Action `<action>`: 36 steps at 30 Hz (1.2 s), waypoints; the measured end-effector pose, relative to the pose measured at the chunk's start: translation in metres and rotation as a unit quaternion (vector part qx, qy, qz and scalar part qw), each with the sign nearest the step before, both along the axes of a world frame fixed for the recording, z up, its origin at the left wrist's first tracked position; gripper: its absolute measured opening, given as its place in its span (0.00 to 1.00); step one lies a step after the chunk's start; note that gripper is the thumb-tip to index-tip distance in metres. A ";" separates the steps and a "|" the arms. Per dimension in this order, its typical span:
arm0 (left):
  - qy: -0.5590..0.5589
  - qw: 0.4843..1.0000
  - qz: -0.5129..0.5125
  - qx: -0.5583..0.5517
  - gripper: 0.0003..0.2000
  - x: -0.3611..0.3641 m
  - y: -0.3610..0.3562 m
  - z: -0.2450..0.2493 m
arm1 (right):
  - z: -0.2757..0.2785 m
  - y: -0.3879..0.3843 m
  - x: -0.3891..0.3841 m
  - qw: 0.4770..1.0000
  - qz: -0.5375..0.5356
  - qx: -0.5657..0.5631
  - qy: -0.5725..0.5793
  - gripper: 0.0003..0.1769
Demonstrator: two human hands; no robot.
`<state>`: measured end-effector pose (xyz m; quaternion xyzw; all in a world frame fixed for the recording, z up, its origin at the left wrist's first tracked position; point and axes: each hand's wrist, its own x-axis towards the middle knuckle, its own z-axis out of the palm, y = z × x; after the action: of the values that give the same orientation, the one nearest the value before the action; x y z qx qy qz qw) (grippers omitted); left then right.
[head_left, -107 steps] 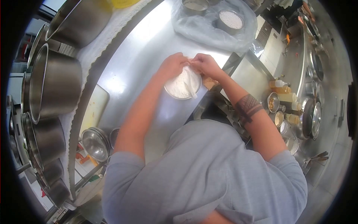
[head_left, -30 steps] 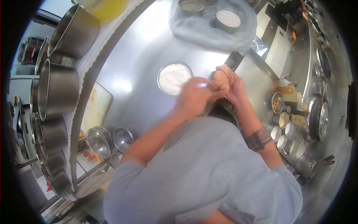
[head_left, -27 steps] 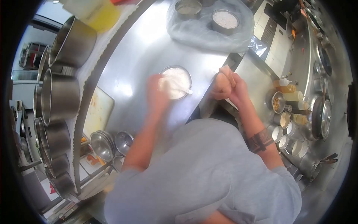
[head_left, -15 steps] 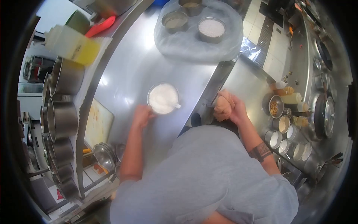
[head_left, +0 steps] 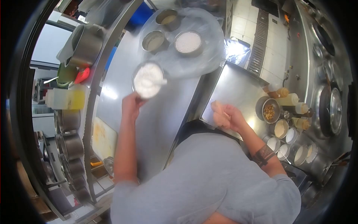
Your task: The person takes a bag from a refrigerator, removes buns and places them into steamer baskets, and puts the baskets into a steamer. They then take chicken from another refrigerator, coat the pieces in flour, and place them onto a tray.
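My left hand (head_left: pixel 131 106) grips the near edge of a round metal container (head_left: pixel 135 76) of white powder. Something pale, like a handle or scoop, sticks out of the powder on the right. The container is just in front of several round tins on the plastic-covered tray. My right hand (head_left: pixel 234 118) is closed around a soft, pinkish-tan piece (head_left: pixel 220 118) that resembles raw meat, above the steel surface on the right. Its exact kind I cannot tell. The fingers partly cover it.
On the plastic-covered tray (head_left: pixel 209 63) stands a tin of pale powder (head_left: pixel 188 42) beside two others. A bowl of yellowish pieces (head_left: pixel 269 111), squeeze bottles (head_left: pixel 289 99) and small tins line the right side. Stacked pots (head_left: pixel 71 145) and a cutting board (head_left: pixel 103 140) are at left.
My left hand has moved forward with the powder container, closer to the covered tray. My right hand still holds the pinkish piece, slightly lower in view. The camera view has shifted.
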<state>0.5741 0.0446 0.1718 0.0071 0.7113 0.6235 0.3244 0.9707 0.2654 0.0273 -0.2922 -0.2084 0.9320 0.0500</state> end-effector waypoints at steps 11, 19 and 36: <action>0.006 0.980 -0.128 0.153 0.07 -0.136 0.372 -0.013 | 0.020 -0.030 0.034 0.963 -0.212 0.079 -0.144 0.12; -0.035 0.977 -0.199 0.076 0.07 -0.184 0.448 -0.126 | 0.046 -0.081 0.059 0.880 -0.424 0.058 -0.207 0.14; -0.063 0.973 -0.203 0.087 0.18 -0.074 0.241 -0.137 | 0.042 -0.079 0.068 0.899 -0.416 0.037 -0.130 0.15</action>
<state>0.5004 0.2851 0.0348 0.1398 0.6164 0.6030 0.4867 1.0384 0.1865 0.0688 -0.4686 -0.1070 0.7715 0.4168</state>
